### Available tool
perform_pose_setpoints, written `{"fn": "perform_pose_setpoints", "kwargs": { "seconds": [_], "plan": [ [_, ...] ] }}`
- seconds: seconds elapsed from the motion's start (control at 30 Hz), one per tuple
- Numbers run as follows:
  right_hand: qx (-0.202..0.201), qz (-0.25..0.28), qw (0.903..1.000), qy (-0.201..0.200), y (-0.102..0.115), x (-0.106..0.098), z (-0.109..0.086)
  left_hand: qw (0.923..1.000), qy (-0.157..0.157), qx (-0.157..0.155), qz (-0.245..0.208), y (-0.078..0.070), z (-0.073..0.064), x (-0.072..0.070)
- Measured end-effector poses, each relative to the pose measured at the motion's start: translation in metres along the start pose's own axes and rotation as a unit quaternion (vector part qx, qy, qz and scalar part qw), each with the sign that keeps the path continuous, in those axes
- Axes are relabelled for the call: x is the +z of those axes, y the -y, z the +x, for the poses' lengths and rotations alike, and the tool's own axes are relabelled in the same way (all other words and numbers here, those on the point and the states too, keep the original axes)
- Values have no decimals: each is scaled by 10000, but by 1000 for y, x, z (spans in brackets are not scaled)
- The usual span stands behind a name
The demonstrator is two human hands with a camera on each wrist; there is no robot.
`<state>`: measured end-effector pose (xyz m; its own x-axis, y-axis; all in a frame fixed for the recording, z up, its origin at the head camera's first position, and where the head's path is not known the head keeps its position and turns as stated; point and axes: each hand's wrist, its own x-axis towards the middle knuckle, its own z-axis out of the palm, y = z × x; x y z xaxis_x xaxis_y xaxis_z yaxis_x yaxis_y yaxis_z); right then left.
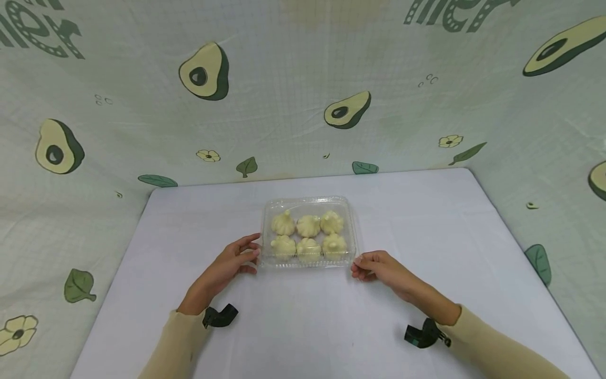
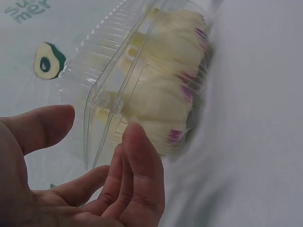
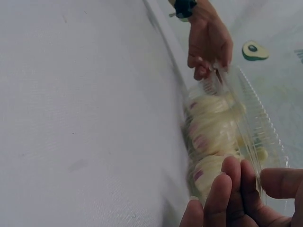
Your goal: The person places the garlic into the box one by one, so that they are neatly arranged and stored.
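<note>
A clear plastic clamshell container (image 1: pixel 351 223) lies on the white table, its lid over several pale garlic bulbs (image 1: pixel 308 226) in two rows. Purple patches mark the bulbs' sides in both wrist views. By the container's left side, my left hand (image 1: pixel 233 259) has its fingers spread and relaxed. In the left wrist view a gap parts its thumb (image 2: pixel 49 127) from the fingers, with the container's corner just beyond. My right hand (image 1: pixel 379 267) pinches the front right corner of the rim between thumb and fingertips. Whether the lid is latched, I cannot tell.
White cloth covers the table (image 1: pixel 293 321). Behind and at both sides hangs a pale cloth (image 1: pixel 284 121) printed with avocados and leaves. A black camera mount sits on the left wrist (image 1: pixel 220 316) and another on the right wrist (image 1: pixel 423 335).
</note>
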<state>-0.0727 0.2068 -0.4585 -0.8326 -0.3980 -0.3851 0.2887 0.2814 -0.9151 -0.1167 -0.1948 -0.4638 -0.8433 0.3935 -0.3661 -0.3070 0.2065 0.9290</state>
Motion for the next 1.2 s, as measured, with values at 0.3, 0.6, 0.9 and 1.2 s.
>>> {"fn": "perform_pose_setpoints", "kwargs": {
  "seconds": [0.3, 0.6, 0.9, 1.2],
  "plan": [
    [16, 10, 10000, -52, 1, 0, 0, 9987, 416, -274, 108, 3, -11, 3],
    [38, -10, 9999, -96, 1, 0, 1, 9964, 705, -330, 343, 4, -14, 6],
    [59, -1, 9999, -132, 1, 0, 1, 9951, 794, -317, 488, 4, -14, 11],
    [57, 34, 9998, -180, 1, -1, 2, 9958, 717, -191, 535, 5, -12, 12]
  ]
}}
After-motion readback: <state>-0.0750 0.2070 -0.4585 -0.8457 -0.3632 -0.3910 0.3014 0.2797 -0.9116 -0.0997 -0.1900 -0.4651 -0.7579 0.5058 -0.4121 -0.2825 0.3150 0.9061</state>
